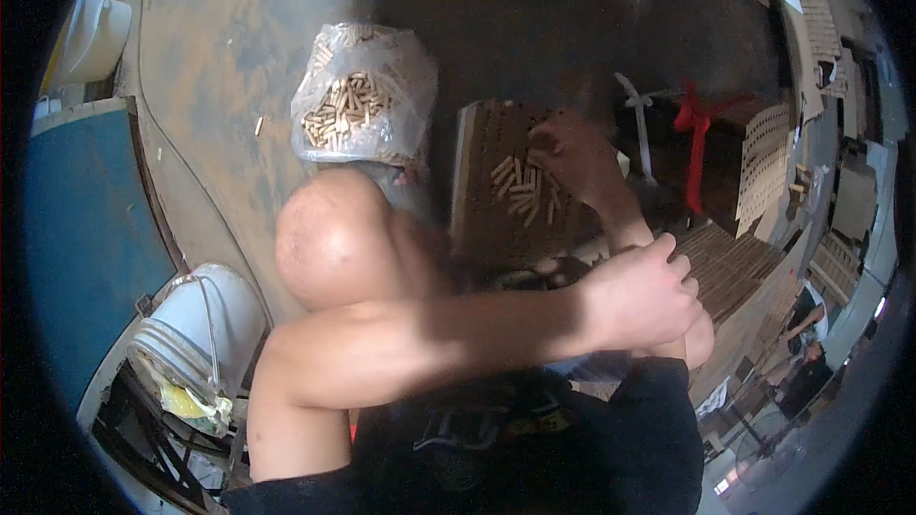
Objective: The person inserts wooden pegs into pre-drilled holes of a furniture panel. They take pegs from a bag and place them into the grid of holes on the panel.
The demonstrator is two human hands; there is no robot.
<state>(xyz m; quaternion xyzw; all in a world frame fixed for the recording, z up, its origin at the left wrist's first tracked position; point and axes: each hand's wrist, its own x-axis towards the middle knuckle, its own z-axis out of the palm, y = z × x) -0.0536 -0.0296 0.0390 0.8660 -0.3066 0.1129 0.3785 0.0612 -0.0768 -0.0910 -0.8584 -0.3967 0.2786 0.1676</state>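
A board drilled with rows of small holes [485,133] lies in shadow in front of my knees. Loose wooden dowels [523,189] are heaped on its middle. Over the board's right side, just above the dowels, is my right hand [565,148], its fingers curled together; shadow hides what they may hold. My left arm crosses in front of my body, and my left hand [649,294] is closed over my right forearm. Past my bare knee stands a clear plastic bag [410,67] full of similar dowels.
A single dowel [259,125] lies on the dusty floor. White buckets [224,300] stand at left beside a blue panel [91,195]. To the right are stacked boards [720,262], a red ribbon [694,119], a white ribbon [641,129] and a perforated sheet [763,157].
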